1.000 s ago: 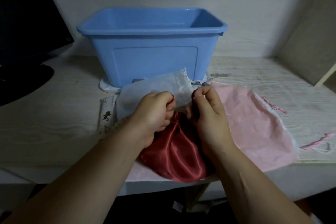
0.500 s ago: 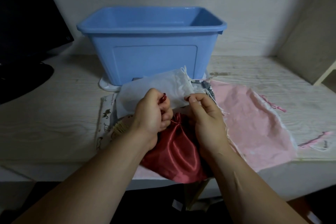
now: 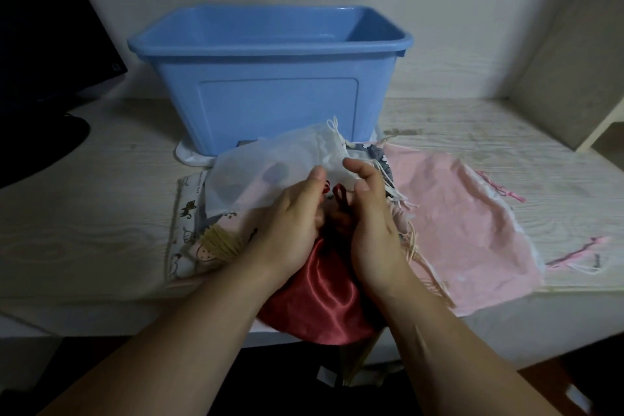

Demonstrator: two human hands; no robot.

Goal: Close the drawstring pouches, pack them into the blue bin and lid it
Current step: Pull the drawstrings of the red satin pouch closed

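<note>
the left hand [image 3: 297, 216] and right hand [image 3: 371, 223] are meeting at the gathered neck of the red pouch [image 3: 320, 307], which is lying at the near edge of the desk [image 3: 94, 219], its shiny body hanging slightly over the edge. the left hand is gripping the neck from its side, fingers curled in, thumb pointing up. the right hand is curling round the other side, forefinger raised. a red cord [image 3: 339, 196] is looping up between the two hands; whether either one is pinching it cannot be told.

the red pouch is resting on a pile of other pouches: a white pouch [image 3: 270, 169] lying flat just behind the hands, a pink pouch [image 3: 466, 223] spreading out to the right, a printed pouch [image 3: 184, 213] peeking out on the left, and a grey pouch [image 3: 376, 154] showing behind the right hand.

the blue bin [image 3: 270, 108] is standing open behind the pile, well apart from the red pouch, and sitting on a white plastic piece [image 3: 189, 155]. a dark screen [image 3: 44, 44] is standing at far left.
</note>
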